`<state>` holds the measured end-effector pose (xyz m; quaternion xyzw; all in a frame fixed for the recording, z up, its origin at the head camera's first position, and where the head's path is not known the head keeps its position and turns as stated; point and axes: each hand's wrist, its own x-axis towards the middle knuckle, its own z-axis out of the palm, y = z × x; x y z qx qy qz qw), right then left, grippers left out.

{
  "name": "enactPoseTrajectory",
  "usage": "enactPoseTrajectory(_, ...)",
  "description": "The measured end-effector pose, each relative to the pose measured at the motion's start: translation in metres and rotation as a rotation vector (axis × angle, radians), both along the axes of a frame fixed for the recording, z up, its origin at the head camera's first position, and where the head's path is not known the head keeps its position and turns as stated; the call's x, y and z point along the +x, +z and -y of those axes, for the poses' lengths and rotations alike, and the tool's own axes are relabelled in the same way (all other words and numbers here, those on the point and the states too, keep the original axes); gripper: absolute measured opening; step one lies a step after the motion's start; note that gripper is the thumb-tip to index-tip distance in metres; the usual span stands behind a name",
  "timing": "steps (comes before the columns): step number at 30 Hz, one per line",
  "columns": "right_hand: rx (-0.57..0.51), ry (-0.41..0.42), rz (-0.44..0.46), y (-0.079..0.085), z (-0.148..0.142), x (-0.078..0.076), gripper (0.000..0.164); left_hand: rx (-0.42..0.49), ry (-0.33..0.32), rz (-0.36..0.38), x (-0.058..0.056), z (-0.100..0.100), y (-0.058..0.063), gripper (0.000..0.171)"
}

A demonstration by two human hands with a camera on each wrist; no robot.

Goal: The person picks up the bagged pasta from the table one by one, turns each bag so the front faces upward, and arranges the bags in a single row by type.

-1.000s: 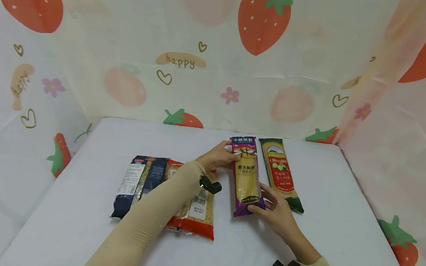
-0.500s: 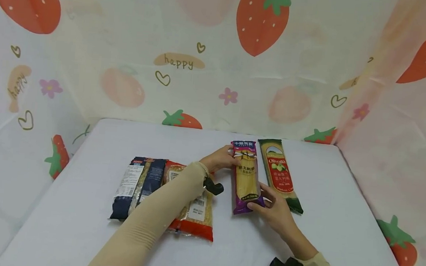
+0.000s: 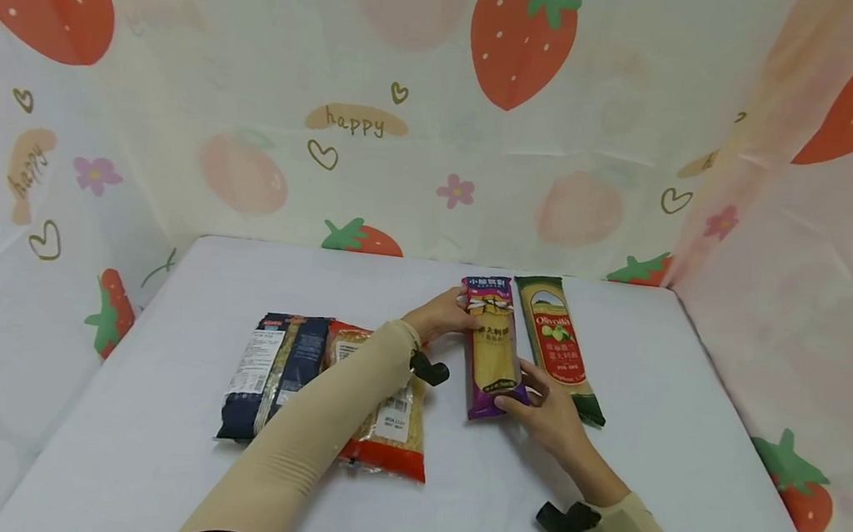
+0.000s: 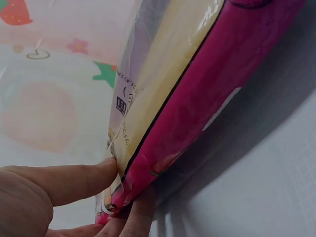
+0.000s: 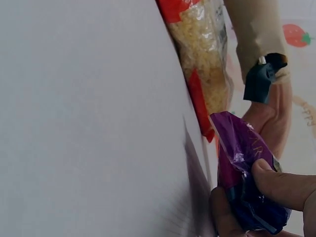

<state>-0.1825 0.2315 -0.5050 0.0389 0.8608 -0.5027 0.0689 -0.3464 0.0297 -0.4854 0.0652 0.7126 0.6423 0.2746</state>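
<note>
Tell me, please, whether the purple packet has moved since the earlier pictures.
Yes, slightly: the lower end of the purple packet has shifted up the head view, now nearer level with that of the green packet.

1. Head view looks forward and down, farthest from the table [image 3: 685, 420].
2. Left wrist view looks closely along the packet [image 4: 177, 108] toward the backdrop [image 4: 39, 113].
3. Right wrist view, near and sideways, shares that packet with both.

You have two hands [image 3: 441, 315] [image 3: 551, 419], two slim pasta packets [image 3: 495, 351] [image 3: 558, 336], two wider food bags [image 3: 268, 370] [image 3: 406, 433] and one surface [image 3: 468, 503] before you.
</note>
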Motion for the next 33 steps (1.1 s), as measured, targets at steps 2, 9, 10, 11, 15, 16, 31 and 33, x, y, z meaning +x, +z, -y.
enactPoseTrajectory(2, -0.008, 0.013, -0.005, -0.0012, -0.0002, -0.0020, 0.082, -0.016, 0.013, -0.020, -0.0001, 0.0005, -0.0003, 0.086)
enactPoseTrajectory(9, 0.004, 0.034, -0.016, -0.0050, -0.0018, -0.0025, 0.079, -0.076, -0.021, -0.073, 0.0026, 0.0007, -0.0039, 0.076)
enactPoseTrajectory(10, 0.010, 0.035, -0.019, -0.0050, -0.0022, -0.0024, 0.079, -0.072, -0.031, -0.083, 0.0030, 0.0003, -0.0038, 0.075)
enactPoseTrajectory(11, 0.013, 0.035, -0.022, -0.0047, -0.0025, -0.0022, 0.079, -0.070, -0.041, -0.097, 0.0033, 0.0000, -0.0035, 0.075)
enactPoseTrajectory(15, 0.044, 0.039, -0.044, -0.0044, -0.0032, -0.0032, 0.079, -0.052, -0.075, -0.158, 0.0050, -0.0017, -0.0012, 0.076)
enactPoseTrajectory(16, 0.053, 0.041, -0.049, -0.0043, -0.0032, -0.0034, 0.079, -0.052, -0.078, -0.164, 0.0055, -0.0019, -0.0006, 0.076)
enactPoseTrajectory(31, 0.289, 0.041, -0.125, 0.0013, -0.0024, 0.0022, 0.081, -0.165, -0.061, -0.175, 0.0075, -0.0054, 0.0009, 0.087)
enactPoseTrajectory(33, 0.306, 0.038, -0.129, 0.0026, -0.0025, 0.0037, 0.081, -0.182, -0.068, -0.174, 0.0066, -0.0055, 0.0016, 0.087)
